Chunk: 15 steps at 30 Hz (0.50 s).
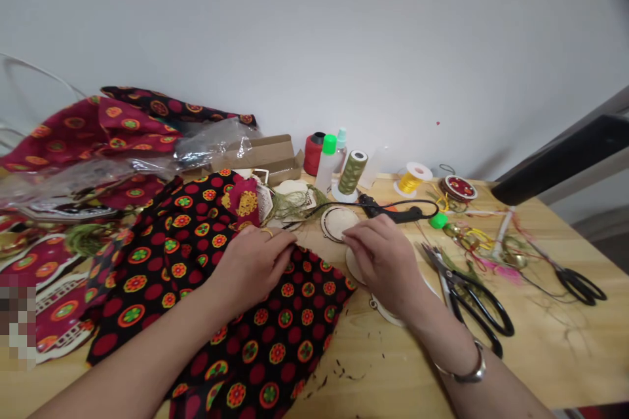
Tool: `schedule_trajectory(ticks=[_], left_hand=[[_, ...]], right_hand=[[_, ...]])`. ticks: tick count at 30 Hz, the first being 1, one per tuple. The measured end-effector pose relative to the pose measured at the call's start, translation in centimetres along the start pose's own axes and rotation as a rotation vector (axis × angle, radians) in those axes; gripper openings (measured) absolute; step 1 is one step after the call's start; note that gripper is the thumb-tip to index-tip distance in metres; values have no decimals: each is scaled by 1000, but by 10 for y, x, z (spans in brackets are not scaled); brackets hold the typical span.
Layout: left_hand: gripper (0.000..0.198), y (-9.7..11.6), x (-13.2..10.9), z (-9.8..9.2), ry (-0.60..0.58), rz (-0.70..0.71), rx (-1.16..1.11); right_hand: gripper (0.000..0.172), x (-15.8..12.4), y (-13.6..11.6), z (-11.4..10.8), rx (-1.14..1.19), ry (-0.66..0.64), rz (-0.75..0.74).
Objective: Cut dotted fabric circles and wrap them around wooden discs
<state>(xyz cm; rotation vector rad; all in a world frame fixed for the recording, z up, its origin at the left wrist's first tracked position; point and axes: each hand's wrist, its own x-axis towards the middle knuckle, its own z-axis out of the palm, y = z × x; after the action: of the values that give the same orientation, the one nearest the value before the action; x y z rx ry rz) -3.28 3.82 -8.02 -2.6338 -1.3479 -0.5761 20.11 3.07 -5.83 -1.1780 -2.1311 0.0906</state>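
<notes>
My left hand rests knuckles up on a black cloth with red dots and flower rings, fingers curled and pinching its far edge. My right hand lies beside it, fingers bent down onto round wooden discs on the wooden table. What its fingertips grip is hidden. A ring shows on the left hand, a metal bangle on the right wrist.
Black scissors lie right of my right hand, a second pair farther right. Thread spools, small bottles, a glue gun, a cardboard box and piled red cloth stand behind.
</notes>
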Motion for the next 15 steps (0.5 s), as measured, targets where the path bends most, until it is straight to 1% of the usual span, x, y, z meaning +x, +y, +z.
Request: schedule_trajectory(ticks=[3, 5, 7, 9, 11, 13, 15], left_hand=[[20, -2, 1, 1, 28, -46, 121], [21, -3, 2, 0, 54, -80, 177], [22, -4, 3, -1, 53, -133, 223], [22, -4, 4, -2, 23, -207, 258], [19, -5, 4, -1, 0, -254, 247], [16, -6, 5, -1, 28, -237, 198], [14, -7, 5, -2, 84, -183, 169]], right_hand=[[15, -3, -5, -3, 133, -73, -46], [13, -4, -6, -2, 166, -118, -50], [14, -5, -5, 0, 190, -159, -73], [19, -6, -6, 1, 206, -210, -125], [27, -8, -7, 2, 204, -285, -182], [37, -9, -7, 3, 186, -382, -218], [40, -10, -8, 3, 165, -459, -230]])
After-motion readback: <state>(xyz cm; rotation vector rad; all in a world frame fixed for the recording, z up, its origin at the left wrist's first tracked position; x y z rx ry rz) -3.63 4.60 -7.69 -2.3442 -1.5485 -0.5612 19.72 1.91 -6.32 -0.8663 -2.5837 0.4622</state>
